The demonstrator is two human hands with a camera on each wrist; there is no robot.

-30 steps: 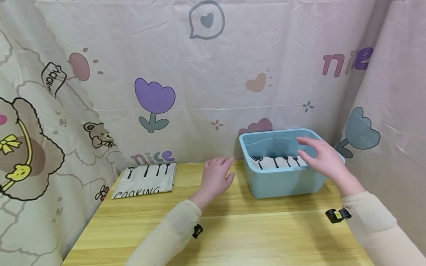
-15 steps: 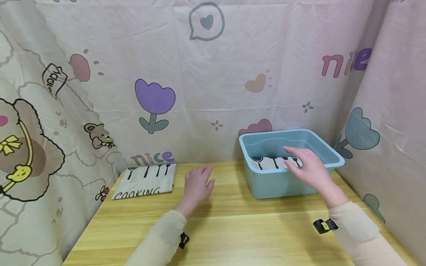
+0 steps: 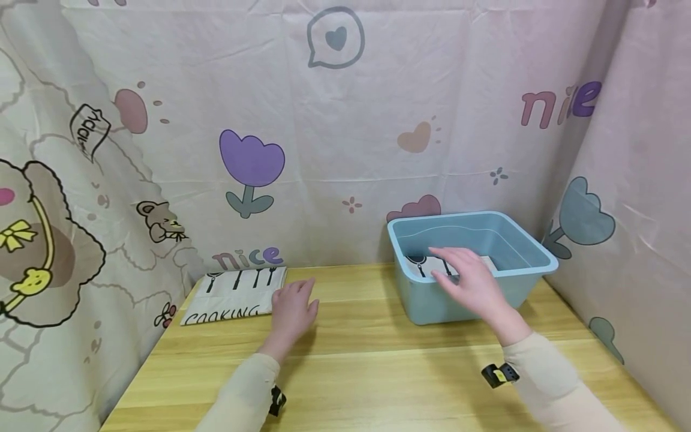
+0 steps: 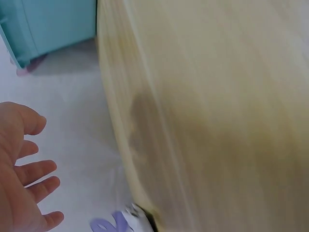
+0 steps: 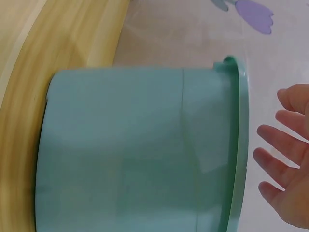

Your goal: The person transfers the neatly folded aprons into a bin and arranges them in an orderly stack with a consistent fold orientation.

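A folded white cloth [image 3: 232,300] printed with black utensils and the word "COOKING" lies at the back left of the table. My left hand [image 3: 293,309] is just right of it, its fingertips overlapping the cloth's right edge in the head view; the left wrist view shows its fingers [image 4: 38,171] relaxed and holding nothing. A blue plastic bin [image 3: 459,300] stands at the back right with a similar printed cloth [image 3: 421,265] inside. In front of the bin's rim is my right hand [image 3: 469,282], fingers spread and holding nothing, hiding part of the cloth inside.
The wooden table [image 3: 378,384] runs up to a printed curtain [image 3: 335,132] at the back, with more curtain along both sides. Close to the bin's right side hangs the right curtain [image 3: 637,240]. Each sleeve carries a small black wrist device [image 3: 499,375].
Both hands have moved left: the left hand from mid-table to the folded cloth's edge, the right hand from the bin's right side across its front. The bin and cloths stay put.
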